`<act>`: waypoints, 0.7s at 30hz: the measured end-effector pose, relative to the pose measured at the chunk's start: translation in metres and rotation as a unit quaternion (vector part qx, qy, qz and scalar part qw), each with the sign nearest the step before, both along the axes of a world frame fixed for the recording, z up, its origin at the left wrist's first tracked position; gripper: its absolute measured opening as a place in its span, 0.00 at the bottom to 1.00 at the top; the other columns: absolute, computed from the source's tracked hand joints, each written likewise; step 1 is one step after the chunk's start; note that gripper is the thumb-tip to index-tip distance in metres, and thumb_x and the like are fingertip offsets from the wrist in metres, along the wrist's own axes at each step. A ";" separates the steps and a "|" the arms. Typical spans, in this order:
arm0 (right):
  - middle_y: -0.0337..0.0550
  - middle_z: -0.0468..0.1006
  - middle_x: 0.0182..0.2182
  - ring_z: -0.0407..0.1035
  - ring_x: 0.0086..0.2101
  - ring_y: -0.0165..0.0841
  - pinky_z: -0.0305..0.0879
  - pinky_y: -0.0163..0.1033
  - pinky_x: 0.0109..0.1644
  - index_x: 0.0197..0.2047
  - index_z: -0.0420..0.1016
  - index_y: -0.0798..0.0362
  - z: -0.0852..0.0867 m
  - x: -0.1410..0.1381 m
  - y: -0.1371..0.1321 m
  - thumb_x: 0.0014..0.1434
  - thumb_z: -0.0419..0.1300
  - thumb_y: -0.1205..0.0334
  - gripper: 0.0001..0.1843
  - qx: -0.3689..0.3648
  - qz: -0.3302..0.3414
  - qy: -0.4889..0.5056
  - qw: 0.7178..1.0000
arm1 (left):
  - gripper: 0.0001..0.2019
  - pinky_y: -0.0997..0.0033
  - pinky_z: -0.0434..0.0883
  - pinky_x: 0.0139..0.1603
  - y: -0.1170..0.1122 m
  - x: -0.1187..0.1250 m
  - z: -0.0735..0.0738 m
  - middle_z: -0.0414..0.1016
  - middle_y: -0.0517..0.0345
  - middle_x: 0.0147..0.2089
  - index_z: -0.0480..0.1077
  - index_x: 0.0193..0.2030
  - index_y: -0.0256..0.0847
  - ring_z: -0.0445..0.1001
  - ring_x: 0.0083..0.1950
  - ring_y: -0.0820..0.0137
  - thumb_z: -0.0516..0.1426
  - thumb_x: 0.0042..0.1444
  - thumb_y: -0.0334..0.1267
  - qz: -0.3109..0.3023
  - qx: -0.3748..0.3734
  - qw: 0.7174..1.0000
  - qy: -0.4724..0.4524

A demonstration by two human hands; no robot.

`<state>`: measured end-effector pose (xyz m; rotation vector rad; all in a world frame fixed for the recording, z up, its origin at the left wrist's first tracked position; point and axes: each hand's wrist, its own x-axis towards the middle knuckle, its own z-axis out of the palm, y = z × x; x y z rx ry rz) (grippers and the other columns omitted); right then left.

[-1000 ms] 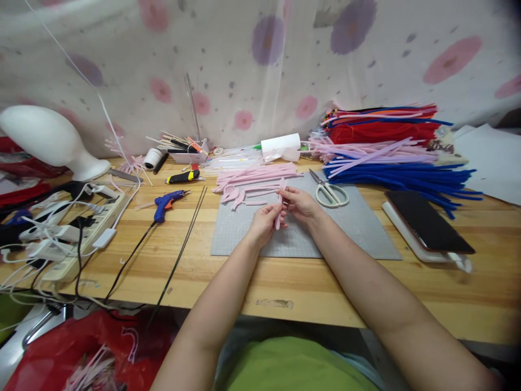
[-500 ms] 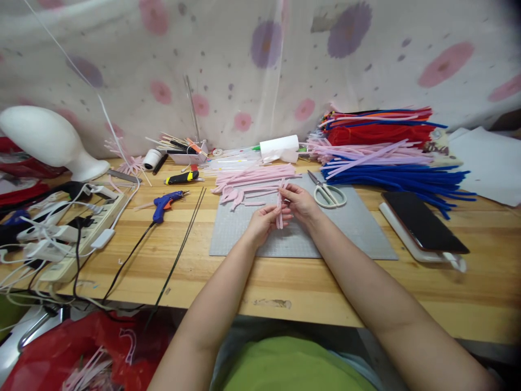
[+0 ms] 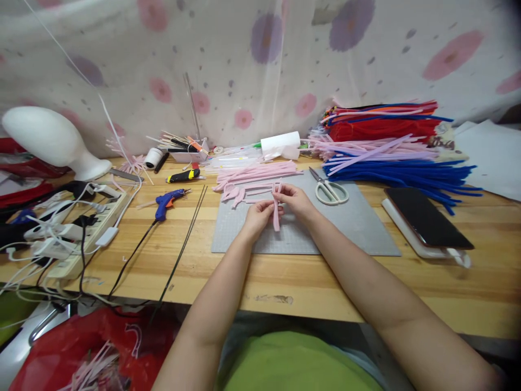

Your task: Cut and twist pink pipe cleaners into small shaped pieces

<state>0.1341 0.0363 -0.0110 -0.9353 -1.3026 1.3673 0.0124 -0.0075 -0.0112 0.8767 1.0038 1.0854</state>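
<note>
Both my hands meet over the grey cutting mat [image 3: 350, 222], pinching one folded pink pipe cleaner [image 3: 276, 214] that hangs down between them. My left hand [image 3: 257, 213] grips its upper part from the left. My right hand [image 3: 296, 199] pinches the top from the right. Just behind my hands lies a heap of pink pipe cleaners [image 3: 254, 175], some bent into loops. White-handled scissors [image 3: 330, 189] rest on the mat to the right of my right hand.
Stacks of red, pink and blue pipe cleaners [image 3: 391, 146] fill the back right. A dark phone [image 3: 427, 225] lies right. A blue glue gun [image 3: 170, 197], black wires [image 3: 183, 247], a power strip [image 3: 81, 228] and a white foam head [image 3: 49, 138] stand left.
My hands have shifted slightly up and back on the mat, and the pink pipe cleaner now hangs lower beneath my fingers.
</note>
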 end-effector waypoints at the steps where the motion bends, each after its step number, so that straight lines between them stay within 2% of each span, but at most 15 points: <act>1: 0.33 0.65 0.20 0.58 0.24 0.24 0.54 0.33 0.30 0.24 0.67 0.54 -0.001 0.000 0.001 0.38 0.65 0.55 0.14 -0.007 -0.003 0.011 1.000 | 0.09 0.70 0.71 0.34 0.000 -0.002 0.001 0.76 0.51 0.31 0.71 0.35 0.33 0.75 0.31 0.70 0.59 0.46 0.34 -0.018 -0.003 1.000 0.004; 4: 0.33 0.65 0.21 0.57 0.23 0.23 0.53 0.32 0.28 0.25 0.67 0.54 -0.006 0.003 0.003 0.38 0.65 0.56 0.14 -0.037 -0.003 0.028 0.999 | 0.12 0.72 0.71 0.30 -0.001 -0.009 0.004 0.76 0.52 0.30 0.71 0.37 0.34 0.74 0.30 0.71 0.60 0.43 0.35 -0.054 -0.012 0.998 0.018; 11: 0.34 0.68 0.24 0.58 0.23 0.23 0.54 0.32 0.29 0.28 0.69 0.54 -0.016 0.001 0.003 0.37 0.66 0.57 0.15 -0.080 0.039 0.052 0.995 | 0.13 0.73 0.70 0.27 0.001 -0.015 0.003 0.73 0.55 0.28 0.71 0.35 0.33 0.71 0.27 0.74 0.61 0.40 0.34 -0.061 0.001 0.997 0.045; 17: 0.33 0.66 0.22 0.56 0.21 0.22 0.52 0.32 0.27 0.27 0.68 0.54 -0.013 0.003 0.001 0.38 0.66 0.56 0.15 -0.085 0.050 0.034 0.995 | 0.10 0.78 0.65 0.22 0.003 -0.010 -0.005 0.67 0.65 0.21 0.70 0.33 0.35 0.64 0.20 0.80 0.57 0.39 0.29 0.004 0.058 0.989 0.138; 21: 0.34 0.66 0.22 0.58 0.22 0.24 0.54 0.33 0.27 0.26 0.68 0.54 -0.008 0.001 -0.001 0.40 0.65 0.56 0.13 -0.008 0.033 0.003 0.999 | 0.11 0.81 0.60 0.19 0.009 -0.010 -0.013 0.64 0.67 0.21 0.68 0.35 0.36 0.60 0.19 0.82 0.56 0.40 0.29 0.049 0.116 0.981 0.151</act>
